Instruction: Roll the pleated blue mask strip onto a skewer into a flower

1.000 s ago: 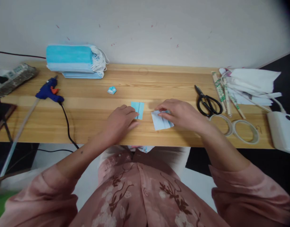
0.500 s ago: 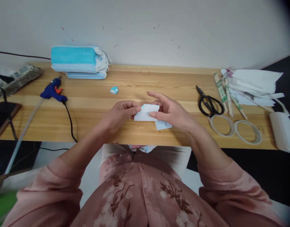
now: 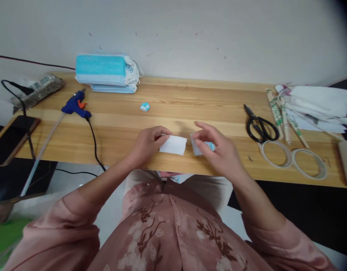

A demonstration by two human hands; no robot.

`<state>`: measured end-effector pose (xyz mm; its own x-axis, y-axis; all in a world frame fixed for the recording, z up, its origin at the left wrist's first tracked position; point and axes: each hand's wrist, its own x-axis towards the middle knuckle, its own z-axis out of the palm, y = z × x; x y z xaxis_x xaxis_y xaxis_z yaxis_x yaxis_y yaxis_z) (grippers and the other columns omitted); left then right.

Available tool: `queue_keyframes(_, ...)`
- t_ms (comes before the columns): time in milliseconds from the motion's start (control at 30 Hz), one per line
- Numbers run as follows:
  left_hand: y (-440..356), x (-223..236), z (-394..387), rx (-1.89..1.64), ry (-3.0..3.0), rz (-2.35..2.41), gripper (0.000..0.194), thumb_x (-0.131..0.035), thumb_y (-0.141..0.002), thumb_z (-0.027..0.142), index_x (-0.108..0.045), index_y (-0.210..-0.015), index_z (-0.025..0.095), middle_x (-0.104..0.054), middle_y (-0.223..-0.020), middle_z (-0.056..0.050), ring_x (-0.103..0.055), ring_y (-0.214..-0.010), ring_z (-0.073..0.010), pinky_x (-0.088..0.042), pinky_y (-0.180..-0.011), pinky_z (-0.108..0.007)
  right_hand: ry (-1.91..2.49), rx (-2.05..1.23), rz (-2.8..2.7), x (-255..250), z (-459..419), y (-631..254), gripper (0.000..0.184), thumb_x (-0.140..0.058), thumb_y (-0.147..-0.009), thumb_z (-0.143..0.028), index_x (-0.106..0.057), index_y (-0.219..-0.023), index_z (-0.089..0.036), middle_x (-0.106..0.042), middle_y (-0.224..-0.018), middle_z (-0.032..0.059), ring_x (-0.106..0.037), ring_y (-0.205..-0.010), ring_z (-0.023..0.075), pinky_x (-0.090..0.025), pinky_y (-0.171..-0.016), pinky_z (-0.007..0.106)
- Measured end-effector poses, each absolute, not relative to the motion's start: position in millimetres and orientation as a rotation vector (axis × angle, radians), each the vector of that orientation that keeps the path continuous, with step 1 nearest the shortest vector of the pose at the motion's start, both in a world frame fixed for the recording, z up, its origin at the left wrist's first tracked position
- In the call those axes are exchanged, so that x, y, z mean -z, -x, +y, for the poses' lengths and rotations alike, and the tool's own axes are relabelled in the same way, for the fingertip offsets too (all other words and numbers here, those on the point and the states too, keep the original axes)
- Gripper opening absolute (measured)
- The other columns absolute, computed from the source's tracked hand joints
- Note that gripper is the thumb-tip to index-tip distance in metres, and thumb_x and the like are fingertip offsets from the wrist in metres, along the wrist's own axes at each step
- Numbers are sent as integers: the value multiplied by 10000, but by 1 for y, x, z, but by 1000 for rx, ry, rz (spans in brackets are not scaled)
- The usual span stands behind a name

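Note:
My left hand (image 3: 152,145) pinches the left end of a small white rectangular piece (image 3: 175,145), paper or fabric, just above the table's front part. To its right, my right hand (image 3: 218,148) has a second small piece (image 3: 196,147) between thumb and fingers, pale with a light blue patch. The two pieces are apart, with a narrow gap between them. The fingers hide part of the second piece. Beyond my hands, a small folded blue and white piece (image 3: 145,107) lies on the wooden table (image 3: 167,113).
Stacked blue face masks (image 3: 101,66) stand at the back left, near a blue glue gun (image 3: 74,103), power strip (image 3: 40,90) and phone (image 3: 13,139). To the right lie black scissors (image 3: 258,124), tape rolls (image 3: 276,153), patterned strips (image 3: 275,109) and white sheets (image 3: 320,99).
The two pieces were overlapping between my hands; now they are separated. My right hand has moved right with one piece, while my left keeps the other. The camera view has shifted slightly.

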<state>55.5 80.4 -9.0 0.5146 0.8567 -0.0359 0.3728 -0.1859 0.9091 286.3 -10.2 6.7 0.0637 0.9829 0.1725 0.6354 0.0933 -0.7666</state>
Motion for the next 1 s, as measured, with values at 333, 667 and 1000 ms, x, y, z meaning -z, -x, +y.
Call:
queue_keyframes(333,-6,-5,149,-544,-2598,1371,378,-501,-991,333,-727,-1241,163,-745,-1128,-123,-680,-1022,-291,-520,-951,-430,1538,-61,-2159,35,-33,-325,358,-620,-998,-329,-675,-1315,-173,-687,-1351,193,-628,-1287,372,-538,-1058,598)
queue_keyframes(667,-21,7,222,-231,-2578,1549,304,-586,-947,414,-759,-1081,203,-752,-964,-88,-670,-976,-285,-474,-822,-367,1505,-67,-2019,-9,-12,-357,275,-661,-975,-279,-686,-1249,-294,-704,-1343,131,-672,-1248,337,-542,-1051,583)
queue_keyframes(1000,17,-22,213,-259,-2592,1631,280,-579,-954,413,-759,-1060,227,-757,-1007,-58,-665,-924,-240,-471,-797,-358,1412,-79,-2002,-35,39,-349,230,-644,-989,-294,-726,-1200,-249,-743,-1323,109,-691,-1249,246,-536,-1082,433)
